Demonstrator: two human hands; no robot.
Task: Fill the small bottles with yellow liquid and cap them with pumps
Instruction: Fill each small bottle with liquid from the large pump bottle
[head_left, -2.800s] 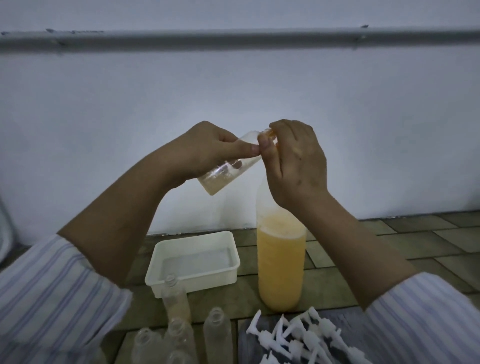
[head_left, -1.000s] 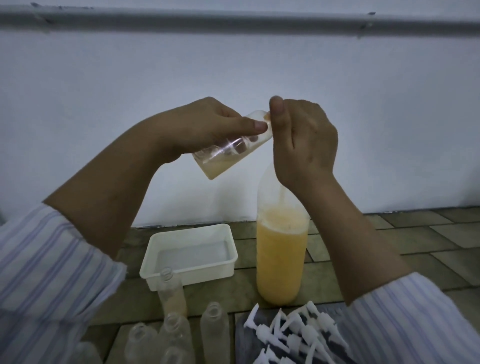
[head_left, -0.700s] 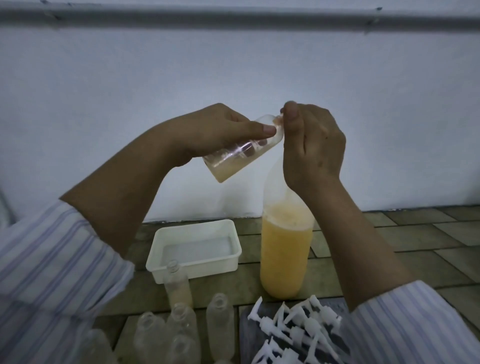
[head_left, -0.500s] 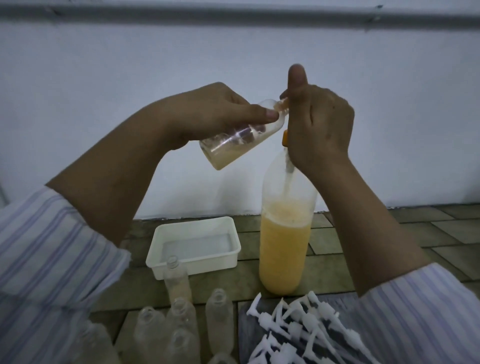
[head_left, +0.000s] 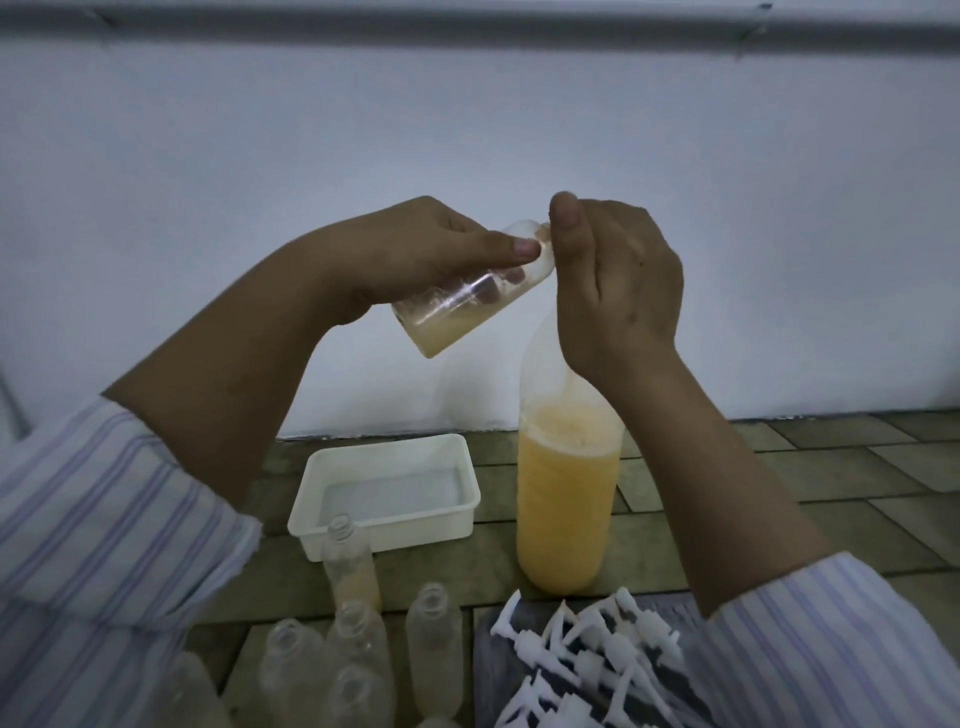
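My left hand (head_left: 415, 254) grips a small clear bottle (head_left: 467, 299), tilted with its mouth up and to the right. A little yellow liquid lies in its lower end. My right hand (head_left: 615, 280) is curled over the top of the large bottle (head_left: 569, 499) of yellow liquid and hides that top; one finger stands up against the small bottle's mouth. The large bottle stands on the floor, roughly half full. Several small open bottles (head_left: 434, 623) stand at the bottom, one (head_left: 353, 558) with some yellow liquid. White pumps (head_left: 587, 667) lie in a pile at the lower right.
A white rectangular tray (head_left: 384, 493) sits on the tiled floor (head_left: 779, 478) left of the large bottle. A pale wall (head_left: 467, 130) rises close behind, with a grey pipe along its top. Striped sleeves cover both forearms at the frame's lower corners.
My right hand's raised finger has come down, and the orange part at the large bottle's neck is hidden again. The small bottle stays tilted at the same spot.
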